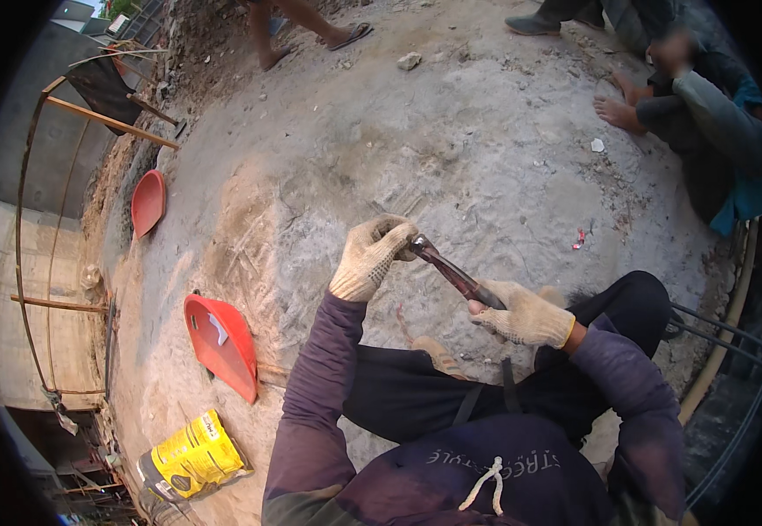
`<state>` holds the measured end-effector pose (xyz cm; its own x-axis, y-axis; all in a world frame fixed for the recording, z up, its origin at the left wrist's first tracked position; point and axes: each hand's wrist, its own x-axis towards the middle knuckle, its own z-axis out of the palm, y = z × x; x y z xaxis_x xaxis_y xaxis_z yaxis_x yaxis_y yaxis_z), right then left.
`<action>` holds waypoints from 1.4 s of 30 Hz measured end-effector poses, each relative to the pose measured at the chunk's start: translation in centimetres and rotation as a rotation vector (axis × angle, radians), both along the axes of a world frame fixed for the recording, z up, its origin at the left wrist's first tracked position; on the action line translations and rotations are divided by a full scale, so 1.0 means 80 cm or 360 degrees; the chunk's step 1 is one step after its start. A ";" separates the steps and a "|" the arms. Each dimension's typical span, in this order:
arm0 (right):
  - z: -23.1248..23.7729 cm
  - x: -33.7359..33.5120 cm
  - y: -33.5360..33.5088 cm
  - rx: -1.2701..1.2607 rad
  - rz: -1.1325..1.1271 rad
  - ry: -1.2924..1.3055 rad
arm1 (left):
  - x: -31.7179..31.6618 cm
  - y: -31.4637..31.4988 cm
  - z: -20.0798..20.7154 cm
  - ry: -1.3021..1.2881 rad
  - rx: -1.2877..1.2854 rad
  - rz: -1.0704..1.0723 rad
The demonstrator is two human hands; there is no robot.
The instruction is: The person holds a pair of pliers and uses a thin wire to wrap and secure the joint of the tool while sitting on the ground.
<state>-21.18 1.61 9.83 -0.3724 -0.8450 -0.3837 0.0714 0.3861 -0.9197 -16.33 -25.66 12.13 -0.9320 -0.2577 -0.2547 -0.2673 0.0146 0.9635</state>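
In front of my lap I hold a pincer-like hand tool (453, 273) with a metal head and dark reddish handles, tilted down to the right. My left hand (371, 256), in a cream knitted glove with dark grip dots, pinches at the metal head. What else its fingertips may hold is too small to tell. My right hand (524, 314), gloved alike, is closed around the handle end. Both hands are above my crossed legs (451, 386) in dark trousers.
Rough grey ground (337, 167) spreads ahead. On the left lie a red scoop-shaped basin (233, 355), a second red basin (148, 203) and a yellow bag (195, 458). A person (705, 131) sits at the far right; another person's legs (311, 26) show at the top.
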 end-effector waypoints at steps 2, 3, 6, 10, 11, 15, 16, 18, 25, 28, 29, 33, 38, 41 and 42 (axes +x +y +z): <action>0.010 0.007 -0.004 -0.0094 -0.0067 0.0151 | 0.000 -0.003 0.003 -0.0139 0.0256 0.0079; 0.007 0.008 -0.004 -0.0135 -0.0089 0.0241 | 0.000 -0.004 0.004 -0.0171 0.0301 0.0084; -0.011 0.010 0.001 -0.0252 -0.0138 0.0530 | 0.001 -0.004 0.002 -0.0249 0.0425 0.0085; -0.024 0.009 0.004 -0.0231 -0.0148 0.0814 | -0.001 -0.008 -0.005 -0.0255 0.0428 0.0012; -0.025 0.010 0.003 -0.0177 -0.0147 0.0846 | -0.001 -0.009 -0.005 -0.0245 0.0404 -0.0015; -0.028 0.010 0.002 -0.0260 -0.0169 0.0830 | 0.000 -0.011 -0.001 -0.0095 0.0244 -0.0100; -0.029 0.010 0.001 -0.0293 -0.0176 0.0804 | 0.001 -0.011 -0.001 -0.0072 0.0229 -0.0096; -0.029 0.011 -0.001 -0.0324 -0.0194 0.0693 | 0.001 -0.012 -0.003 -0.0040 0.0253 -0.0069; -0.012 0.009 -0.006 -0.0176 -0.0167 0.0392 | 0.000 -0.011 -0.005 0.0023 0.0425 0.0111; -0.018 0.010 -0.005 -0.0175 -0.0177 0.0428 | -0.001 -0.011 -0.004 0.0017 0.0405 0.0127; -0.020 0.010 -0.004 -0.0184 -0.0179 0.0439 | -0.002 -0.010 -0.004 0.0009 0.0396 0.0133; -0.019 0.011 -0.004 -0.0174 -0.0173 0.0430 | -0.001 -0.009 -0.003 0.0010 0.0402 0.0148; -0.017 0.011 -0.005 -0.0188 -0.0192 0.0470 | -0.002 -0.006 -0.005 0.0054 0.0263 0.0129; -0.020 0.011 -0.005 -0.0216 -0.0199 0.0501 | -0.001 -0.004 -0.002 0.0081 0.0195 0.0109; -0.022 0.012 -0.005 -0.0235 -0.0207 0.0506 | -0.001 -0.003 -0.001 0.0086 0.0192 0.0115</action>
